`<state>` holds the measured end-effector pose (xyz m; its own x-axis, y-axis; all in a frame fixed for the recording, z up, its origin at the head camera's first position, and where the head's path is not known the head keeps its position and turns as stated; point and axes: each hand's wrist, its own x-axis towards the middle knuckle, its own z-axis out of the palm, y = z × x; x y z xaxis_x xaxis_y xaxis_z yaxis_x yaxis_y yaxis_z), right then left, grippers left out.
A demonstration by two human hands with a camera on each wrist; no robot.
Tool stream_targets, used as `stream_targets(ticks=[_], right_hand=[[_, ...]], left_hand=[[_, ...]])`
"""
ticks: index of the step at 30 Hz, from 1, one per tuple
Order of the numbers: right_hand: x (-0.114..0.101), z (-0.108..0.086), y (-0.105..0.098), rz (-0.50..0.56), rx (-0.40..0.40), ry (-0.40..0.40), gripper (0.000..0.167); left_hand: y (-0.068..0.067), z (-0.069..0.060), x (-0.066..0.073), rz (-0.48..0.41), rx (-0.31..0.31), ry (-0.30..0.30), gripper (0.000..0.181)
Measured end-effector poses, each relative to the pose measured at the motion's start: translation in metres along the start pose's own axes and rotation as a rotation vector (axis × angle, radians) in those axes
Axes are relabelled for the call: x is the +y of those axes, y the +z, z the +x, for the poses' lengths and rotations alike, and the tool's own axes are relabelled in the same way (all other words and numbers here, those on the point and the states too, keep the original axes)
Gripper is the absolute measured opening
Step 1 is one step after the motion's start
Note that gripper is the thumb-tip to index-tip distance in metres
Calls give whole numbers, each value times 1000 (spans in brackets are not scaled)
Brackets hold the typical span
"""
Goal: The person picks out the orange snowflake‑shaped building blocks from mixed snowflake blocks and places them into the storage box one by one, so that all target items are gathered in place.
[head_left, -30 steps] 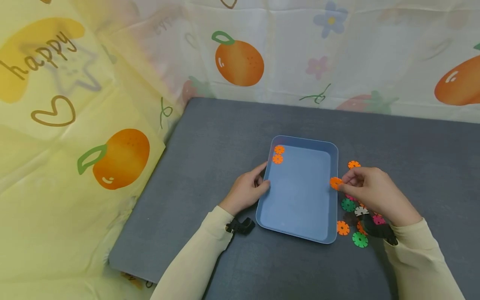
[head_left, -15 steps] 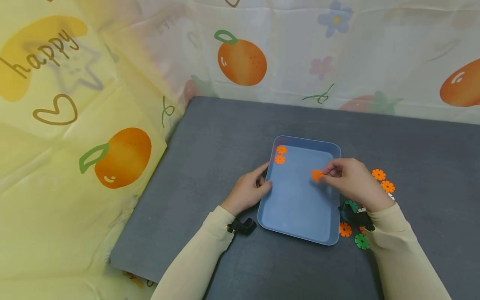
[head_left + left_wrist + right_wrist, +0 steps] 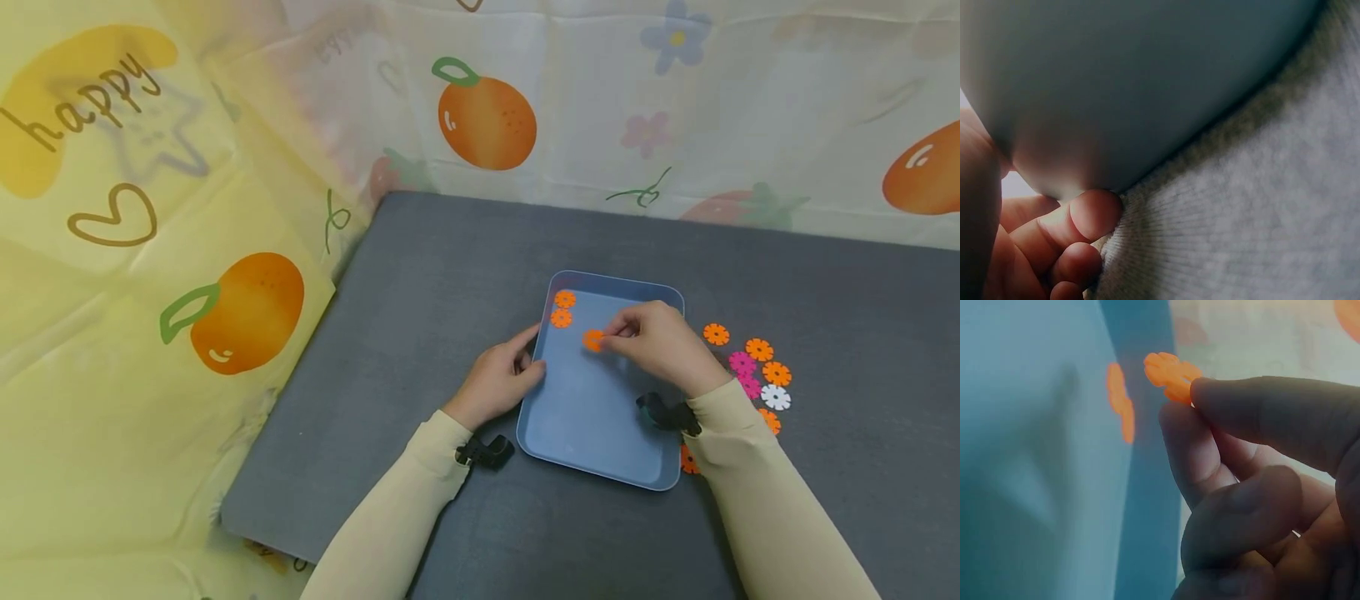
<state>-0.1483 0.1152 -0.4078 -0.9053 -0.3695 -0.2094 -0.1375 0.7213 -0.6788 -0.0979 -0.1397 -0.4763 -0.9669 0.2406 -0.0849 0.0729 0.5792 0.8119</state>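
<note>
Grey table [image 3: 442, 267]: we pinched a disc [image 3: 592, 339] in our right hand [image 3: 657, 342] above the tray [image 3: 585, 417], just right and nearside of its two discs [image 3: 562, 313]; our left hand [image 3: 495, 379] gripped its left side.

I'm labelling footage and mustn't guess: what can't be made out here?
Head view: part of an orange disc, behind the right sleeve.
Head view: part of the right rim of the tray, behind the right hand and wrist camera.
Head view: the right end of the table, cut off by the picture edge.
Left wrist view: the tray's contents, behind its blurred wall.
Right wrist view: the held disc's edge, behind fingertips.
</note>
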Motion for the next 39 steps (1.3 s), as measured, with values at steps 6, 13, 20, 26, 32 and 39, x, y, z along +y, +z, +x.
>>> stream_targets(ticks=[6,13,20,26,32,39], right_hand=[[-5,17,13,-11,-19,-14,15],[-8,31,29,5,-9,-16,13],[-8,41,40,32,-11,-8,13],[-5,45,45,32,-1,-14,13],[0,47,49,28,5,-25,16],[1,47,51,30,11,-8,16]], left_hand=[[-1,0,1,10,1,-3,59],[0,1,1,23,-4,-6,59],[0,0,0,29,-4,10,58],[0,0,0,36,0,2,57],[2,1,-1,39,9,2,58],[3,1,-2,42,8,2,58]])
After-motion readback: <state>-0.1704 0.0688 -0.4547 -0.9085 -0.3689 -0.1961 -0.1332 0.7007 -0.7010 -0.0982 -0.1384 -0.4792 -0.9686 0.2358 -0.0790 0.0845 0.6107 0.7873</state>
